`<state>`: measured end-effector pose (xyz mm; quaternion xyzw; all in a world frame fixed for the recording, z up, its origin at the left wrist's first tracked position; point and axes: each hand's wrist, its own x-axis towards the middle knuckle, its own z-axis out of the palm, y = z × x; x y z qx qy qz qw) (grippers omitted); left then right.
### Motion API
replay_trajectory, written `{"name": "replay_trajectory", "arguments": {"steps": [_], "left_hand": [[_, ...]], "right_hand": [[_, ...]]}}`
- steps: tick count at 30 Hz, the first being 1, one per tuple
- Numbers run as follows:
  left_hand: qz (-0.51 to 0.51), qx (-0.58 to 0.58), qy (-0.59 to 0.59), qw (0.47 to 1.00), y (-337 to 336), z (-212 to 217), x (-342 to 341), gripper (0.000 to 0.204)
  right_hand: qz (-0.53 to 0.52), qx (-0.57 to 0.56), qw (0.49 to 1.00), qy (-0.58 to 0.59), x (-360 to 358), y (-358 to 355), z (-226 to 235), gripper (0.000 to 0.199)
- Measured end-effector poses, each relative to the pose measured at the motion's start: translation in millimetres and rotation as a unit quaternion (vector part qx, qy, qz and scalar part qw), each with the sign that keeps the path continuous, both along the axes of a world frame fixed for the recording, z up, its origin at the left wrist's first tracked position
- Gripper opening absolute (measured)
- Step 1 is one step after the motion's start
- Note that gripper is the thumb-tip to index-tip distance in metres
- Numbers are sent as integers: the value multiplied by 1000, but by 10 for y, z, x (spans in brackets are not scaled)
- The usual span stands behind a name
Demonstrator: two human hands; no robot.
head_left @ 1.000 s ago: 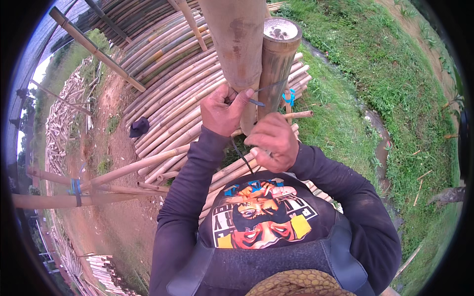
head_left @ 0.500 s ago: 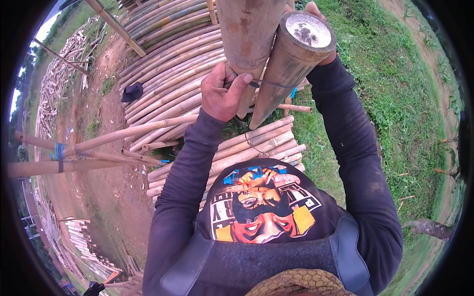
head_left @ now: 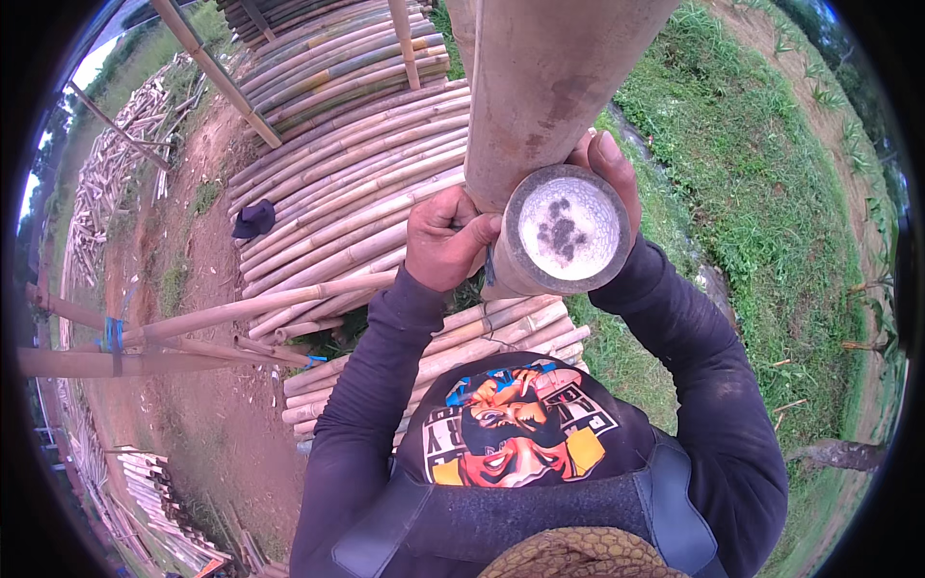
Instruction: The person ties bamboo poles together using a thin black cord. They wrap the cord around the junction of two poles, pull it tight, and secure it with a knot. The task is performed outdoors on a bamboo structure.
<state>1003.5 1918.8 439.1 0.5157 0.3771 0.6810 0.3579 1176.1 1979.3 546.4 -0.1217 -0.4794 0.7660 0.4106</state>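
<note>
- My left hand (head_left: 447, 239) pinches a dark strap (head_left: 488, 266) beside the bamboo post (head_left: 559, 87).
- My right hand (head_left: 615, 173) holds the short bamboo section (head_left: 568, 231) from its far right side.
- Bamboo poles (head_left: 356, 183) lie stacked below.

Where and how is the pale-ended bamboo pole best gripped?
Probably around the pale-ended pole, just below its rim, from the right, where the right hand rests: its round end faces the camera, while the left hand and other pole crowd its left and far sides.
</note>
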Motion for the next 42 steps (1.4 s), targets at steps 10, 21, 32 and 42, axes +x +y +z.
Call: {"name": "replay_trajectory", "arguments": {"steps": [10,21,32,42], "left_hand": [[45,55,-26,997,-53,-19,137,39],[-76,-13,-57,995,-235,15,60,65],[118,-50,262,956,-401,207,-41,79],[48,65,270,959,-284,107,90,114]], "right_hand": [[-31,52,998,35,29,-31,-124,90],[-40,-6,997,65,-13,-25,-145,80],[133,-76,975,161,113,270,-177,82],[-25,-24,995,94,-143,-184,-150,76]]}}
